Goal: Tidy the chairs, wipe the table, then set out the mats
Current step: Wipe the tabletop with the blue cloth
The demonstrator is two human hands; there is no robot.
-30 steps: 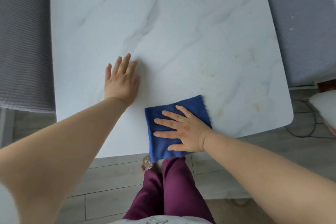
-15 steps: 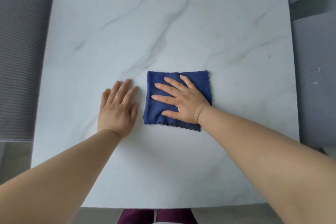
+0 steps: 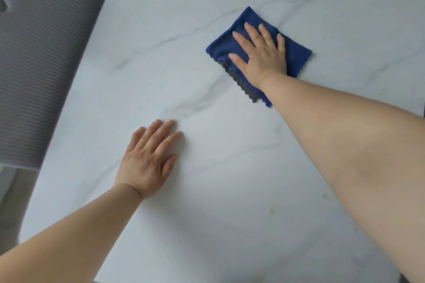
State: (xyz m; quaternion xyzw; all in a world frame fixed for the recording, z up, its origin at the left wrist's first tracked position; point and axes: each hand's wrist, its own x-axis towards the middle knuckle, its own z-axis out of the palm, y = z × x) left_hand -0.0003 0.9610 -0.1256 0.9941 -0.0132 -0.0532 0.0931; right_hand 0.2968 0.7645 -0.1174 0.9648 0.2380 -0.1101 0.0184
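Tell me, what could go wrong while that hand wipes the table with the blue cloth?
The right hand only presses flat on the blue cloth, so the cloth might bunch up or slip out; its near edge already looks folded. The yellowish spots on the table lie nearer the person, away from the cloth, and could be missed. The left hand leans flat on the smooth top and may slide.

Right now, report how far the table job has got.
Done, apparently: the grey chair sits close against the left edge of the table. In hand: the right hand presses the blue cloth flat on the far marble, the left hand resting flat nearer. Left: faint yellowish spots show towards the near edge, and no mats are in view.
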